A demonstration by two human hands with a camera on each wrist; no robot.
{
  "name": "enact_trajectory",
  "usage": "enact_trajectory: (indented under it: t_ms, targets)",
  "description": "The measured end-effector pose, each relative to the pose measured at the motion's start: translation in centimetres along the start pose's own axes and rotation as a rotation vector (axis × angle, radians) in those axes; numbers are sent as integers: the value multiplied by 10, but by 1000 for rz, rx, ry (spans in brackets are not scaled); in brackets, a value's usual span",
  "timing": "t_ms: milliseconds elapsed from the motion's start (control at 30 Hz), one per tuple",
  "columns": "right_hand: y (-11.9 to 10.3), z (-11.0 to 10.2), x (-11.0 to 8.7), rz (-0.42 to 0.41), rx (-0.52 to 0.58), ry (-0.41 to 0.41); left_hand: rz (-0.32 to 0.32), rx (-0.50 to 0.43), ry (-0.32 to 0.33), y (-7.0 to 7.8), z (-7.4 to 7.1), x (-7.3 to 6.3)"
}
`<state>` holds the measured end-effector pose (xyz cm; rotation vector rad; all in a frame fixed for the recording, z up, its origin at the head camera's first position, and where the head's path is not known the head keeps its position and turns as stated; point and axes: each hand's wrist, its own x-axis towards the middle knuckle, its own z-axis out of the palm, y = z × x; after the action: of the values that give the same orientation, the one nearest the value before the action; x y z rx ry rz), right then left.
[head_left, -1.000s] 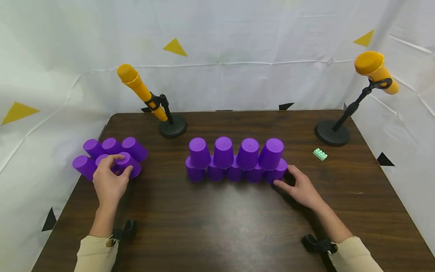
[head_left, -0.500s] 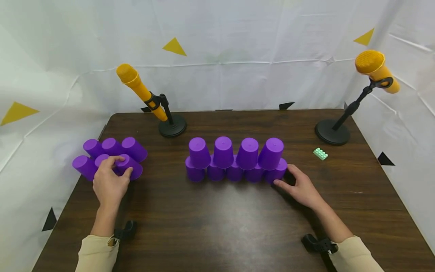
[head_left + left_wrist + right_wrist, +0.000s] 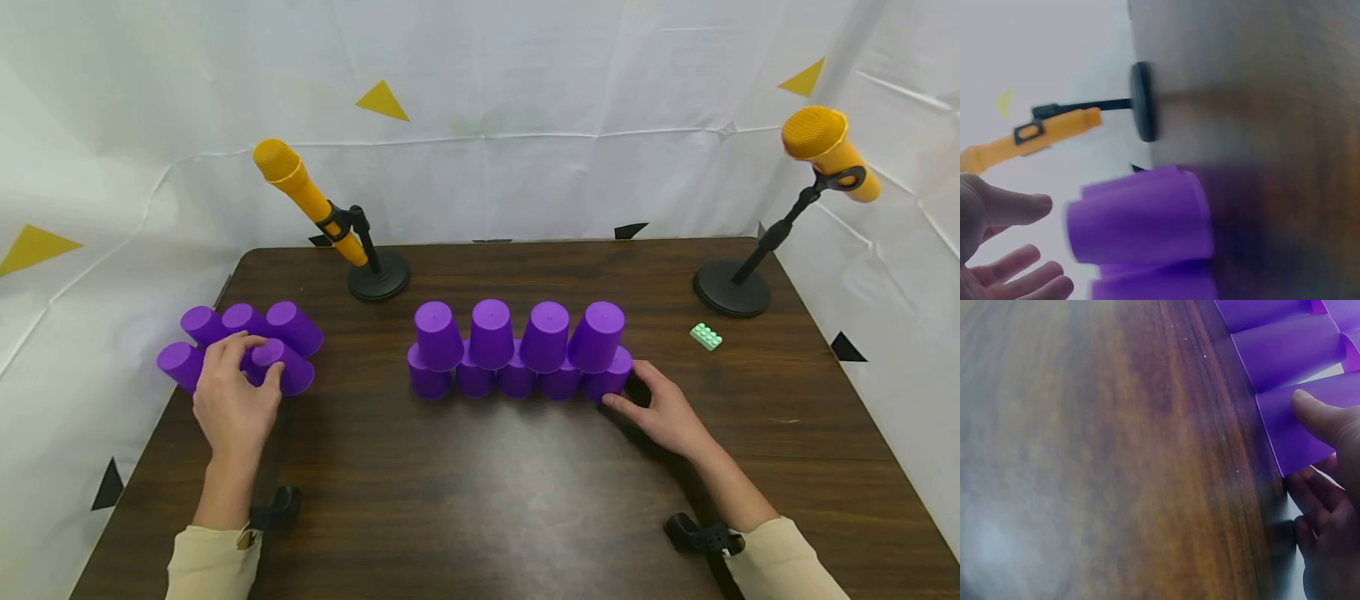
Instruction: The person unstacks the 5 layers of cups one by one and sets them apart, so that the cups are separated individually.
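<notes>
Because each of the four upper cups (image 3: 546, 337) sits mouth down across a gap between neighbours, the five lower cups (image 3: 517, 381) are set close, in a line parallel to the table's (image 3: 465, 500) far edge. The right hand (image 3: 667, 421), thumb and fingers parted, touches the end cup (image 3: 606, 385) nearest the right edge without clasping it, probably to steady the line. Near the left edge the spare cups (image 3: 297, 332) stand bunched, presumably for easy reach; there the left hand (image 3: 236, 408) has thumb and fingers spread beside the front cup (image 3: 287, 368) and seems to grip nothing. Yellow microphones (image 3: 306, 196) lean on stands (image 3: 378, 279) toward the far corners, away from both hands.
</notes>
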<state>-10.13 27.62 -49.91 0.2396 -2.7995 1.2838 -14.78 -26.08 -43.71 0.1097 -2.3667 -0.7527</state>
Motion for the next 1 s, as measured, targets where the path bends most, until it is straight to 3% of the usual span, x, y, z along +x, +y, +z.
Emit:
enact_trajectory:
  t_ms: [100,167,300,467,600,767,1000]
  targets:
    - [-1,-1,-1,8,3,-1,81,-41,32,18,-3,1]
    - [-2,-1,-1,14,4,-2,139,-118,20,34,-3,1]
    - [-2,-2,-1,18,1,2,224,-342,-92,68,6,-5]
    - [-2,-1,0,10,2,1,257,-535,-274,107,24,-21]
    - [-2,-1,0,5,5,1,311,-524,-355,128,38,-29]
    - [-3,0,-1,6,7,7,395,-453,-372,143,52,-31]
    - [-3,-1,-1,6,10,8,349,-487,-320,149,65,-32]
